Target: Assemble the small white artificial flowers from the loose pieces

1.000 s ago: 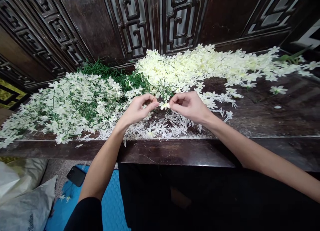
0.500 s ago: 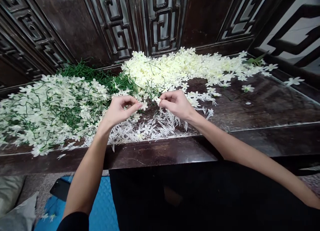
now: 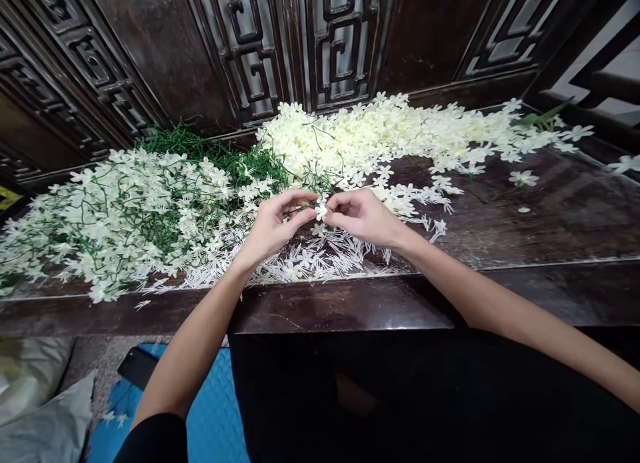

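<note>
Between my fingertips is a small white artificial flower [image 3: 321,211]. My right hand [image 3: 364,216] pinches it from the right, thumb against forefinger. My left hand [image 3: 284,221] comes up to its other side, thumb and forefinger curled together at the petals. Under both hands lies a scatter of thin white stamen-like sticks [image 3: 325,253]. To the left spreads a heap of white flowers with green stems [image 3: 120,209]. Behind my hands rises a pile of cream flower heads [image 3: 375,133], with a tangle of bare green stems [image 3: 195,146] beside it.
The dark wooden bench [image 3: 500,229] has a carved backrest [image 3: 340,49] along its far side. A loose flower [image 3: 523,178] lies at the right. Below are a blue mat [image 3: 215,403], a black phone [image 3: 137,366] and pale sacks [image 3: 40,409].
My left hand has moved right to meet my right hand at the flower; the gap between them has closed. The whole view has shifted slightly.
</note>
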Demonstrator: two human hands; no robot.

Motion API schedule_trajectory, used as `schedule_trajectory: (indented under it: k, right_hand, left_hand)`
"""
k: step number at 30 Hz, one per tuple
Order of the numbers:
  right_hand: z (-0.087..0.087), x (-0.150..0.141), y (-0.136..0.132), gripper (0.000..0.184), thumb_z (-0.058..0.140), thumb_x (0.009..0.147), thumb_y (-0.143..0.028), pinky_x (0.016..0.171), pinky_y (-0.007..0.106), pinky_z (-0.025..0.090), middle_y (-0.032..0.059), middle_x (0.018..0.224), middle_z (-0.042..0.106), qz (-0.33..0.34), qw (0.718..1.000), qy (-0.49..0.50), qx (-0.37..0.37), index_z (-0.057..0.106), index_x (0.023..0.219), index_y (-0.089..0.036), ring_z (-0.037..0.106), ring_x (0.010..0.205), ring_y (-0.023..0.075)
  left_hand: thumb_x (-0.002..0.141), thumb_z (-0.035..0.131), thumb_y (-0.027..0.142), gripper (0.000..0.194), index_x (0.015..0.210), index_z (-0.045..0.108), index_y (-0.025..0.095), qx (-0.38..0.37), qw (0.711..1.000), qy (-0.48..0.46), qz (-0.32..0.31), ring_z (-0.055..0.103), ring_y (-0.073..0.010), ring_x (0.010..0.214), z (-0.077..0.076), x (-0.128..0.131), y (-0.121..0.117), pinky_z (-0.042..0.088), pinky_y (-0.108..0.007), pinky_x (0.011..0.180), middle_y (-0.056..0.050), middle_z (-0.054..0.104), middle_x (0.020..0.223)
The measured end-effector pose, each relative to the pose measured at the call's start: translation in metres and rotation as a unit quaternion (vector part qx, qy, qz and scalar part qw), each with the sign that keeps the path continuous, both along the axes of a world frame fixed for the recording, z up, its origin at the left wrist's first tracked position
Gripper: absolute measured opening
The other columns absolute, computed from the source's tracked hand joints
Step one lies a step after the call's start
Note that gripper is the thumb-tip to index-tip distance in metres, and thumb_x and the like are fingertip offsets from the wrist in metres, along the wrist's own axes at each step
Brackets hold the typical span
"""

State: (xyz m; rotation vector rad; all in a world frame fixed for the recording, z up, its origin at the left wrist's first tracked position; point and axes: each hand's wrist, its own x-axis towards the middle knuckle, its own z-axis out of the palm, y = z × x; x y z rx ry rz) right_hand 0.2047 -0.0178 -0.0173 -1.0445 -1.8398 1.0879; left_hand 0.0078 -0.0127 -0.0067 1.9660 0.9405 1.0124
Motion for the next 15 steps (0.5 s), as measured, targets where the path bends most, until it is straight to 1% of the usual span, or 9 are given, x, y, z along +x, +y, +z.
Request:
schedule_trajectory:
  k: [2,3,5,6,8,12,14,15]
  right_hand:
    - [-0.0004,-0.0002,0.0004,0.016,0.062,0.077,-0.026,0.053,0.032,0.038,0.0007,0.062,0.058,0.015,1.0,0.003,0.002,0.06,0.062,-0.02,0.045,0.054,0.0123]
    - [-0.0007,-0.0003,0.0007,0.016,0.062,0.077,-0.027,0.052,0.032,0.038,0.0004,0.061,0.058,0.022,1.0,0.005,0.002,0.06,0.062,-0.02,0.045,0.053,0.0122]
    - [-0.0012,-0.0005,0.0015,0.015,0.063,0.076,-0.028,0.052,0.032,0.039,0.0002,0.06,0.059,0.033,0.999,0.013,0.001,0.063,0.064,-0.02,0.046,0.053,0.0122]
    - [-0.0013,-0.0005,0.0018,0.014,0.064,0.076,-0.028,0.053,0.032,0.04,0.0004,0.061,0.061,0.033,0.999,0.017,-0.001,0.064,0.065,-0.02,0.047,0.054,0.0125]
    - [-0.0008,-0.0005,0.0021,0.012,0.065,0.076,-0.028,0.058,0.034,0.045,0.0017,0.066,0.065,0.017,0.999,0.035,-0.003,0.067,0.068,-0.02,0.053,0.058,0.0136]
    - [0.0022,-0.0004,0.0012,0.01,0.073,0.074,-0.028,0.072,0.04,0.055,0.0051,0.081,0.072,-0.029,0.996,0.083,-0.021,0.072,0.076,-0.019,0.063,0.072,0.0174]
    - [0.0036,-0.0004,0.0003,0.01,0.075,0.074,-0.027,0.076,0.042,0.057,0.0053,0.086,0.073,-0.017,0.995,0.089,-0.032,0.073,0.08,-0.02,0.066,0.076,0.018]
    - [0.0039,-0.0005,-0.0001,0.01,0.075,0.074,-0.026,0.078,0.043,0.058,0.0051,0.087,0.073,-0.003,0.996,0.088,-0.035,0.073,0.081,-0.02,0.067,0.077,0.0178]
  left_hand:
    - [0.082,0.071,0.026,0.03,0.112,0.068,0.022,-0.015,0.999,-0.004,-0.03,0.064,-0.0162,0.096,0.0006,-0.0009,0.0008,0.054,-0.031,0.084,-0.007,0.07,0.113]
    - [0.082,0.071,0.026,0.028,0.11,0.069,0.023,-0.016,0.999,0.002,-0.041,0.063,-0.0162,0.093,0.0006,-0.0011,0.0009,0.054,-0.032,0.082,-0.007,0.07,0.11]
    - [0.082,0.071,0.026,0.016,0.098,0.073,0.022,-0.007,0.999,0.015,-0.046,0.062,-0.016,0.086,-0.0002,-0.0009,0.001,0.052,-0.031,0.077,-0.006,0.07,0.098]
    - [0.082,0.071,0.027,0.01,0.091,0.073,0.022,0.001,0.999,0.018,-0.038,0.061,-0.0158,0.083,-0.0012,-0.0007,0.001,0.051,-0.031,0.074,-0.005,0.069,0.093]
    - [0.081,0.073,0.029,0.008,0.084,0.072,0.022,0.011,1.0,0.011,-0.005,0.059,-0.0147,0.076,-0.0039,-0.0004,0.0011,0.048,-0.029,0.068,-0.004,0.069,0.086]
    - [0.08,0.073,0.034,0.014,0.082,0.071,0.02,0.007,0.994,0.002,0.108,0.05,-0.0109,0.059,-0.0073,-0.0007,0.0021,0.039,-0.026,0.054,-0.003,0.069,0.079]
    - [0.08,0.072,0.034,0.015,0.079,0.07,0.019,0.005,0.988,0.014,0.152,0.046,-0.0097,0.054,-0.007,-0.0008,0.0025,0.035,-0.026,0.05,-0.003,0.069,0.075]
    - [0.079,0.072,0.033,0.016,0.077,0.069,0.018,0.003,0.987,0.02,0.162,0.046,-0.0096,0.054,-0.0067,-0.0008,0.0026,0.035,-0.026,0.05,-0.003,0.069,0.074]
